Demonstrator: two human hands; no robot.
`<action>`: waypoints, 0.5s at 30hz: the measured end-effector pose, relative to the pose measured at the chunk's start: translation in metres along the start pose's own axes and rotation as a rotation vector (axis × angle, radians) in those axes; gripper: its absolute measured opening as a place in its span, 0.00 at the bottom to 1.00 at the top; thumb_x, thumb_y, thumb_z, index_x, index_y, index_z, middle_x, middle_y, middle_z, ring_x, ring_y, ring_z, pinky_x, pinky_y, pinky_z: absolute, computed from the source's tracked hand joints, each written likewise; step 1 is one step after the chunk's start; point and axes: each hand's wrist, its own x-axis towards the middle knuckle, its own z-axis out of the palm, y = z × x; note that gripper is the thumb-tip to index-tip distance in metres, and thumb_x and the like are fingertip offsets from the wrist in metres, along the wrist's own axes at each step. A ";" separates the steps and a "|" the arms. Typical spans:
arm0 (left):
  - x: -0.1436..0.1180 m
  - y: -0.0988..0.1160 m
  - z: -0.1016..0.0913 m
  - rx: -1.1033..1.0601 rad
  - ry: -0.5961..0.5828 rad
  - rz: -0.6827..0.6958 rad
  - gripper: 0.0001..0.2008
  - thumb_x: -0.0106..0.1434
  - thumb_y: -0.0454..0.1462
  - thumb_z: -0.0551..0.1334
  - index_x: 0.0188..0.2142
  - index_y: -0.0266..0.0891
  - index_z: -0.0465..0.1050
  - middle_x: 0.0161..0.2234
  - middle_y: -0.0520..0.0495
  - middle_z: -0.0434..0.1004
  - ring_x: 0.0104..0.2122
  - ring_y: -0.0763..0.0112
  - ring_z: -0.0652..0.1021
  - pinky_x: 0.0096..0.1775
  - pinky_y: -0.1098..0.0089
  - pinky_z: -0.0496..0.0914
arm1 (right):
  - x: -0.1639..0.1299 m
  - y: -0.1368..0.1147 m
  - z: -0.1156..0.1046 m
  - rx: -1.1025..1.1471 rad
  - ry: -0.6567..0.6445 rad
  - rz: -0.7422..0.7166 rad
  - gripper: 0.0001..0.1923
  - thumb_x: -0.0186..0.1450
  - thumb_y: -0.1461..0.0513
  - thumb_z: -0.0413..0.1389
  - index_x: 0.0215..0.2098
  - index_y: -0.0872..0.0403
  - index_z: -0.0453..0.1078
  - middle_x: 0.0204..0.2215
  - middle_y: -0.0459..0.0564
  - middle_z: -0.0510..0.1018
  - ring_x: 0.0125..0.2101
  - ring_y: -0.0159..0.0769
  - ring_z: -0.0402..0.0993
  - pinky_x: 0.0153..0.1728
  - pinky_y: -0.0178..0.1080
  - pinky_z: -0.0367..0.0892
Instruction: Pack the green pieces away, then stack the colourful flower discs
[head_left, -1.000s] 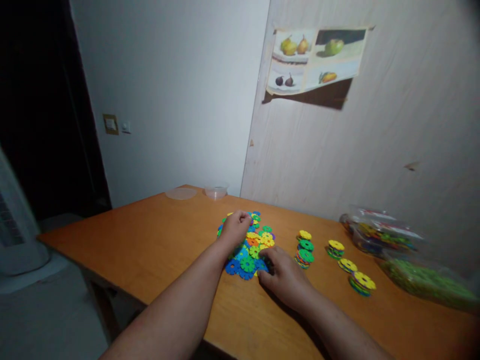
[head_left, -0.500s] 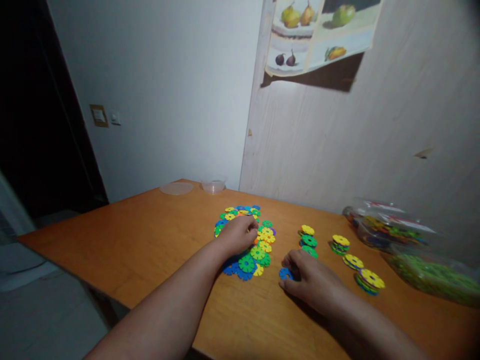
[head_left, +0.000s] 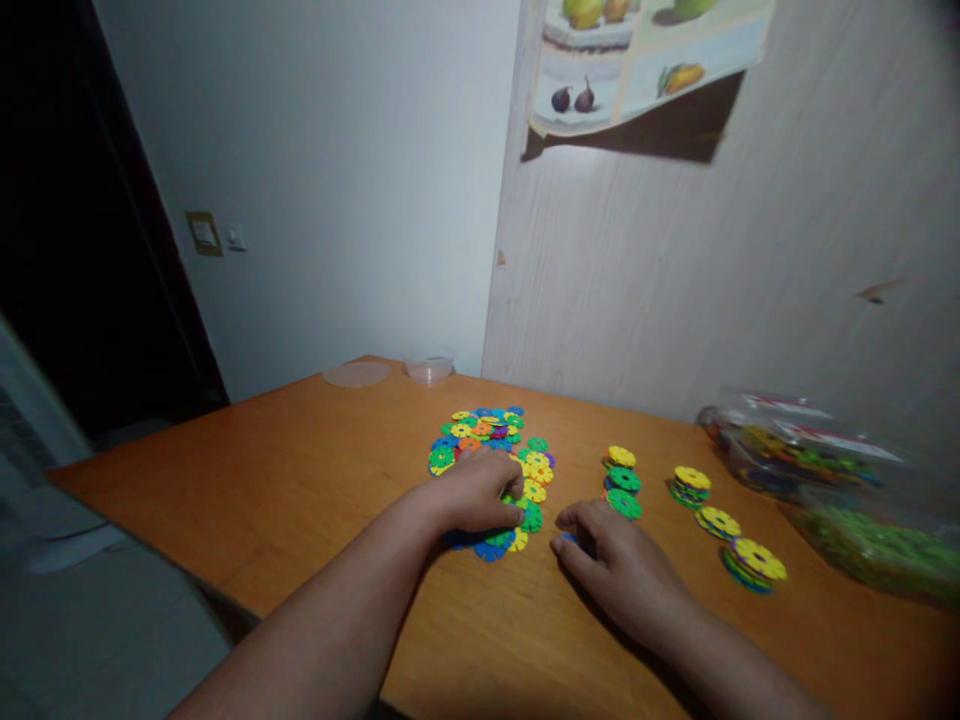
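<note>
A heap of flower-shaped plastic discs [head_left: 536, 465] in blue, green, yellow and orange lies on the table. My left hand [head_left: 484, 490] is over its near part, thumb and forefinger curled toward each other; green shows between them, but whether a disc is pinched is unclear. To the right, my right hand [head_left: 611, 550] rests low at the table with its fingers bent around a blue flower-shaped disc [head_left: 569, 537], of which only a sliver shows. Just beyond it are stacks topped by green discs [head_left: 623, 502] and a yellow-topped stack [head_left: 620, 457].
More yellow-topped stacks [head_left: 756, 560] stand right of my right hand. Clear packs of coloured pieces [head_left: 802, 455] and a bag of green pieces [head_left: 874, 540] lie at the right edge. A clear bowl [head_left: 429, 368] and a flat lid [head_left: 357, 374] sit at the back by the wall.
My left hand has come nearer across the heap, uncovering orange and purple discs behind it. My right hand has shifted slightly left, covering more of the blue disc. The view has tilted a little.
</note>
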 end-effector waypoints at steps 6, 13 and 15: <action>0.000 0.004 -0.001 0.078 0.040 0.021 0.08 0.60 0.40 0.59 0.29 0.40 0.74 0.31 0.47 0.78 0.31 0.66 0.73 0.32 0.68 0.59 | 0.000 0.000 0.001 -0.003 0.010 -0.024 0.09 0.66 0.57 0.54 0.41 0.50 0.72 0.37 0.49 0.77 0.40 0.41 0.73 0.39 0.40 0.63; -0.002 0.008 -0.002 0.125 0.082 0.040 0.09 0.59 0.39 0.60 0.36 0.41 0.77 0.38 0.44 0.79 0.40 0.60 0.75 0.40 0.65 0.64 | -0.003 -0.005 0.000 -0.024 0.037 -0.042 0.08 0.67 0.58 0.54 0.41 0.50 0.73 0.36 0.49 0.77 0.39 0.40 0.72 0.40 0.39 0.62; -0.003 0.008 -0.001 0.132 0.070 0.039 0.10 0.59 0.42 0.60 0.37 0.41 0.77 0.40 0.43 0.78 0.41 0.58 0.74 0.42 0.63 0.65 | -0.004 -0.008 -0.002 -0.051 0.036 -0.046 0.09 0.66 0.58 0.54 0.41 0.51 0.74 0.37 0.50 0.77 0.40 0.41 0.72 0.41 0.39 0.62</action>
